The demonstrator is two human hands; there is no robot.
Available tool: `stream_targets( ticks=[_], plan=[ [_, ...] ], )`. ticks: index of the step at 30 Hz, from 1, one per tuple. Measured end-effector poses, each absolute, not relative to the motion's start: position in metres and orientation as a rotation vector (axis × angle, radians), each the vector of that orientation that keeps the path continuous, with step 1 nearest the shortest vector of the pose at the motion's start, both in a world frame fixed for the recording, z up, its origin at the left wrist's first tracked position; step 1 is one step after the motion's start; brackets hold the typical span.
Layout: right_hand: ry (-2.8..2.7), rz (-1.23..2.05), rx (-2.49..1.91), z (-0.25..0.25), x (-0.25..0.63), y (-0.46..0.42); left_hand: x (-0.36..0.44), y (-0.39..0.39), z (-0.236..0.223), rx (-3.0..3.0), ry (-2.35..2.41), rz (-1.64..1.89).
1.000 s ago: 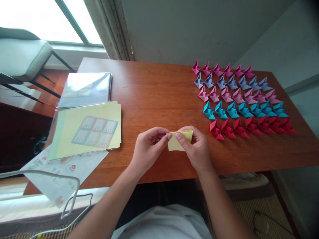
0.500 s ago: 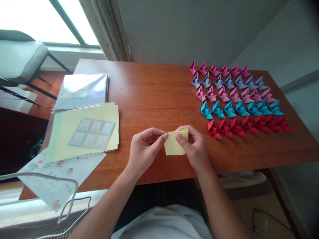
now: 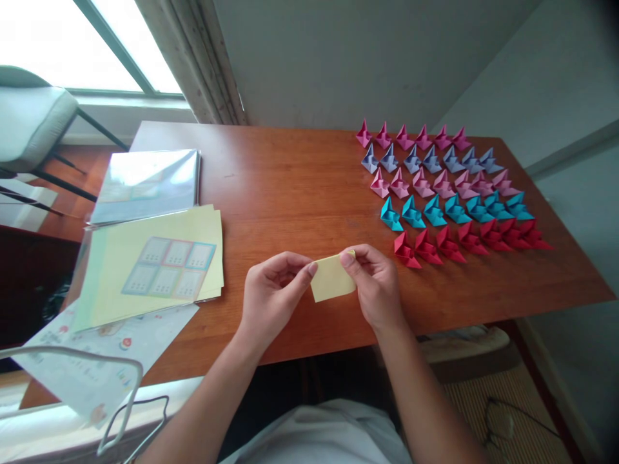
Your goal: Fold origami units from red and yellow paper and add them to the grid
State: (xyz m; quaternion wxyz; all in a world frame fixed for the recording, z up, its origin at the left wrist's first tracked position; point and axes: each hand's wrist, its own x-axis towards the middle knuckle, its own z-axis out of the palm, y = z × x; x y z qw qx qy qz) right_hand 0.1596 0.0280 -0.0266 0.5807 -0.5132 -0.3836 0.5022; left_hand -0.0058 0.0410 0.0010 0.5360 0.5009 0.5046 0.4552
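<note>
Between my two hands is a small sheet of yellow paper, doubled over, held up above the near edge of the wooden table. My left hand pinches its upper left corner between thumb and fingertips. The upper right corner is gripped by my right hand, its thumb lying on the front face. The fingers behind the paper are partly hidden.
Folded paper boats stand in rows at the right: magenta, lavender, pink, blue and red. At the left lie yellow sheets, a plastic-wrapped pack and a printed white sheet. A white cable crosses the lower left.
My right thumb has moved up to the paper's top corner, and the looped right end now looks flatter. The paper tilts slightly more. The whole view has shifted a little.
</note>
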Motion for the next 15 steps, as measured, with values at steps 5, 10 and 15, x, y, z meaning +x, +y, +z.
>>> stream_targets(
  ticks=[5,10,15],
  plan=[
    [-0.953,1.169,-1.218,-0.027,0.159,0.027,-0.007,0.041,-0.001,1.256,1.203,1.097],
    [-1.201,0.956,-1.280,-0.021,0.165,0.027,-0.013,0.039,0.003,1.563,1.272,1.125],
    [-1.586,0.431,-1.209,-0.003,0.179,0.024,-0.018,0.035,0.018,2.163,1.290,1.198]
  ],
)
